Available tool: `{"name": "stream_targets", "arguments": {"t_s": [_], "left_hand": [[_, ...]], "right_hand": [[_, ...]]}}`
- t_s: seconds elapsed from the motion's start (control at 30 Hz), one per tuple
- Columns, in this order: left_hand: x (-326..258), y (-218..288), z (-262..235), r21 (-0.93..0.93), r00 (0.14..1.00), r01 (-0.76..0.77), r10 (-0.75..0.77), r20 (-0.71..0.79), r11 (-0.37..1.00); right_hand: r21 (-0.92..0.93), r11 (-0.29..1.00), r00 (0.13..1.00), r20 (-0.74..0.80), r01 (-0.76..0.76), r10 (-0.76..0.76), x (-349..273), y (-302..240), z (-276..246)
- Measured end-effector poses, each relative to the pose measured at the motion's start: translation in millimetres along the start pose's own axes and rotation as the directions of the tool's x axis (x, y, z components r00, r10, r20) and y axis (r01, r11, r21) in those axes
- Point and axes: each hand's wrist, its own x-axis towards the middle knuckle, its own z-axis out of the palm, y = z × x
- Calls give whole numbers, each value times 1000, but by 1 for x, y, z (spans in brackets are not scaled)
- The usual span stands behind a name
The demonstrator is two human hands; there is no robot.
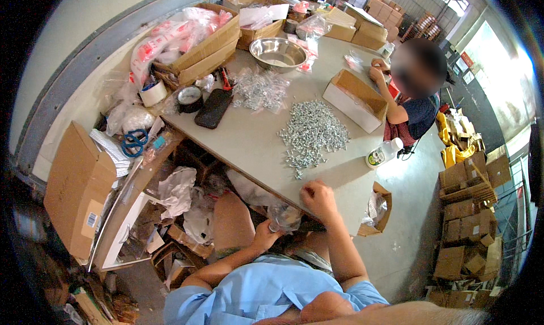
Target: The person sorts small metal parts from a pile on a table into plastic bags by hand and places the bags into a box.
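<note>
- Our right hand [318, 199] hovers at or rests on the near edge of the counter [249, 138], its fingers curled inward; we cannot tell whether anything is inside.
- Our left hand [265, 236], lower and to the left, appears to pinch a clear plastic bag [285, 216] just off that edge; we cannot make out its contents.
- Before us, just beyond the right hand, lies a broad heap of loose screws [313, 133], which we take as the part left to bag.
- Farther left sits a pile of small filled bags [262, 91]; we judge these done, though we cannot see whether they are sealed.
- We judge the bagging well begun but far from finished, since the loose heap is large.
- Far right, a co-worker's hands [377, 71] are raised, their work too small for us to read.
</note>
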Motion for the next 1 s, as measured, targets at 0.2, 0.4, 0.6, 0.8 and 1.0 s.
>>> {"name": "stream_targets", "arguments": {"t_s": [0.2, 0.4, 0.6, 0.8, 1.0], "left_hand": [[0, -2, 2, -162, 1000, -25, 26, 4, 986], [0, 4, -5, 34, 1000, 30, -30, -4, 999], [-1, 10, -4, 33, 999, 46, -46, -12, 998], [2, 0, -1, -69, 1000, -29, 29, 3, 997], [2, -11, 2, -102, 1000, -5, 6, 11, 995]], "right_hand": [[132, 989, 995, -59, -71, 80, 12, -11, 5], [-96, 995, 962, -270, 18, -43, 37, -5, 24], [-123, 992, 962, -268, 20, -53, 22, -4, 26], [-27, 992, 991, -54, 121, -123, -6, -10, 29], [41, 999, 973, -226, -32, 41, 30, -12, 17]]}}
